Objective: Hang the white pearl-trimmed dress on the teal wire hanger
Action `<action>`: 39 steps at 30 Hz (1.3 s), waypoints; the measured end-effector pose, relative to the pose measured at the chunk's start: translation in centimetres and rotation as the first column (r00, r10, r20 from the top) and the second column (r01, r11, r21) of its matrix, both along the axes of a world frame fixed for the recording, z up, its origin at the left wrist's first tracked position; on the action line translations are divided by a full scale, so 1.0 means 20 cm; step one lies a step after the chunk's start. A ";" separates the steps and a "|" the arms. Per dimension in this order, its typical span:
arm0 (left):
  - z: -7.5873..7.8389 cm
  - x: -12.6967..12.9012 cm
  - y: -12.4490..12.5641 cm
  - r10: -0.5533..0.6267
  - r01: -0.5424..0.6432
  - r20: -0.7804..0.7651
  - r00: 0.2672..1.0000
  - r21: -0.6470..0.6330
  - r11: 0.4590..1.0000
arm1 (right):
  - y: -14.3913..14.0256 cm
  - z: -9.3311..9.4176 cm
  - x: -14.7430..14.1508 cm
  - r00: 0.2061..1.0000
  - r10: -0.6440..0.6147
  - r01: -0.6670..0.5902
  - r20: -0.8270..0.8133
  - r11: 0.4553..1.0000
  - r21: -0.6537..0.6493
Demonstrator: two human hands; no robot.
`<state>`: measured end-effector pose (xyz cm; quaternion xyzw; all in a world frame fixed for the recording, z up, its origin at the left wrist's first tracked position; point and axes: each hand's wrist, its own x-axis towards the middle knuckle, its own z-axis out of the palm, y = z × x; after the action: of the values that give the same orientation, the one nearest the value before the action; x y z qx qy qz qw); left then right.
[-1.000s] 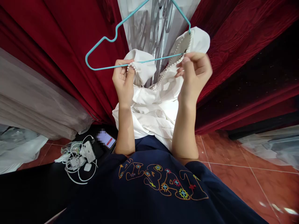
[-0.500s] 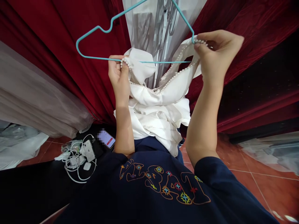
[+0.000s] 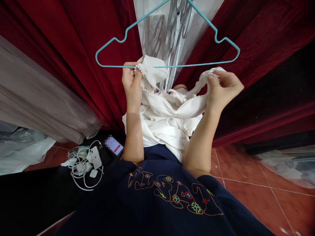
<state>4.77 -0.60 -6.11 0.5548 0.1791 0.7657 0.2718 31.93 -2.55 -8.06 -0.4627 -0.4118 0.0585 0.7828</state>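
A white dress [image 3: 189, 109] with pearl trim along its neckline lies bunched over my lap, its upper part raised between my hands. My left hand [image 3: 132, 80] pinches one pearl-edged strap together with the lower bar of a light blue hanger [image 3: 192, 65]. The other strap is closed in the fingers of my right hand [image 3: 222, 88], just below the right end of the hanger and apart from it. The hanger's top hook is out of view.
To my left, a lit phone [image 3: 116, 147], a second white phone [image 3: 95, 156] and tangled white cables [image 3: 82, 173] lie on a black surface. Dark red curtains [image 3: 98, 39] hang on both sides. A silvery metal frame [image 3: 175, 42] stands ahead. Reddish tiles [image 3: 246, 177] cover the floor.
My right hand has come down with its strap, off the hanger's right shoulder. The hanger now sits level, with both ends showing. My left hand keeps its grip.
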 end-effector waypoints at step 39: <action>0.54 -0.29 0.12 0.520 -0.618 -0.474 0.710 -0.066 0.784 | -0.13 0.20 -0.21 0.759 0.250 -0.156 0.602 0.966 -0.205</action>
<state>-1.03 1.80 4.73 0.5931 0.4809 0.6448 0.0338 27.74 -5.25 -4.07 -0.4630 -0.6895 0.0165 0.5567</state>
